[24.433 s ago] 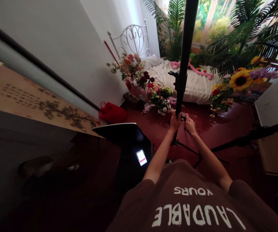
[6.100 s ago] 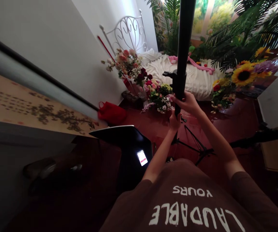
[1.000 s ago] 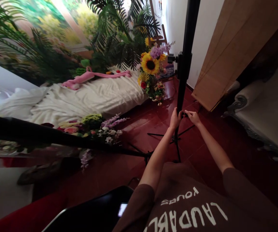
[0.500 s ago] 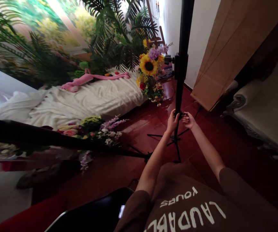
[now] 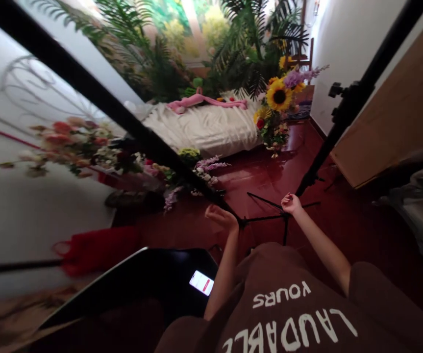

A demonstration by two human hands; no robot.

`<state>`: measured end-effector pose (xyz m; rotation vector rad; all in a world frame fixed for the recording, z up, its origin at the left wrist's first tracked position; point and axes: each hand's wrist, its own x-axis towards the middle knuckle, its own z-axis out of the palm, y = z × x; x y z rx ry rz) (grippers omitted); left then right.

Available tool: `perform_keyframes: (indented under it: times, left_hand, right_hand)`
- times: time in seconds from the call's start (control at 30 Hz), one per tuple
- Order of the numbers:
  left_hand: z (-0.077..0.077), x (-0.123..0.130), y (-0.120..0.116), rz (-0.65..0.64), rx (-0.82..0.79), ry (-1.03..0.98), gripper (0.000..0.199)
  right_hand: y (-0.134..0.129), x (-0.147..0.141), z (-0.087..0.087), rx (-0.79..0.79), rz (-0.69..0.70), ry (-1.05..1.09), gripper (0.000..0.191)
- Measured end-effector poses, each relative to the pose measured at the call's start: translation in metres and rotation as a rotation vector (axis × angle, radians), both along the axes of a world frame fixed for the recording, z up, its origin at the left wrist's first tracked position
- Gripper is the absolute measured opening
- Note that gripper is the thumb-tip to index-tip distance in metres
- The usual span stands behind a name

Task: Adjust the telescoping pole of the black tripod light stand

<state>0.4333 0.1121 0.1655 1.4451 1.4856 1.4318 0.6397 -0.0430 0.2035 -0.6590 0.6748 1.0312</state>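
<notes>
While splayed legs [image 5: 285, 230] are bracing the right stand [image 5: 349, 105] on the floor [image 5: 246, 169], the right hand [image 5: 291, 203] is hanging curled beside it, grip unclear; the left hand [image 5: 223, 218] is hovering, loosely half-open.

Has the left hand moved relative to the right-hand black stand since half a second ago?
Yes. The left hand has come off the right-hand black stand and shifted left of it, toward the other pole.
</notes>
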Motion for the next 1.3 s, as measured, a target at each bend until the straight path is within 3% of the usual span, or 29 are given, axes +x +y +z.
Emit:
perform_keyframes:
  times: [0.03,0.1,0.2,0.3,0.37,0.47,0.7,0.83,0.97,1.07,1.2,1.3]
  left_hand:
    - [0.016,-0.004,0.011,0.094,0.071,-0.034,0.04]
    - [0.048,-0.007,0.032,0.118,0.202,-0.092,0.042]
    - [0.081,-0.007,0.057,-0.112,0.263,-0.167,0.047]
    - [0.093,-0.004,0.073,-0.347,0.186,-0.225,0.052]
    - [0.093,-0.002,0.079,-0.365,0.134,-0.247,0.056]
    - [0.088,0.001,0.083,-0.314,0.133,-0.222,0.061]
    - [0.082,0.008,0.089,-0.193,0.144,-0.138,0.058]
    - [0.082,0.009,0.09,-0.17,0.127,-0.1,0.053]
    - [0.08,0.008,0.09,-0.161,0.131,-0.079,0.053]
    - [0.078,0.008,0.09,-0.157,0.165,-0.064,0.055]
    - [0.074,0.009,0.092,-0.169,0.167,-0.069,0.057]
    - [0.071,0.009,0.093,-0.17,0.166,-0.087,0.057]
  right_hand:
    - [0.013,-0.009,0.001,0.001,0.06,0.007,0.02]
    - [0.043,-0.03,0.005,0.014,0.197,0.022,0.019]
    - [0.088,-0.065,0.019,0.051,0.415,0.048,0.019]
    - [0.124,-0.096,0.037,0.177,0.673,0.096,0.029]
    - [0.142,-0.109,0.047,0.315,0.802,0.108,0.04]
    - [0.159,-0.115,0.058,0.435,0.873,0.044,0.048]
    - [0.172,-0.113,0.055,0.424,0.95,-0.211,0.036]
    - [0.175,-0.109,0.052,0.364,0.988,-0.668,0.027]
    - [0.174,-0.095,0.065,0.298,1.038,-1.434,0.034]
    - [0.172,-0.084,0.081,0.209,1.051,-1.969,0.026]
    - [0.171,-0.072,0.104,0.206,1.084,-2.28,0.02]
    - [0.18,-0.071,0.138,0.353,0.887,-2.337,0.049]
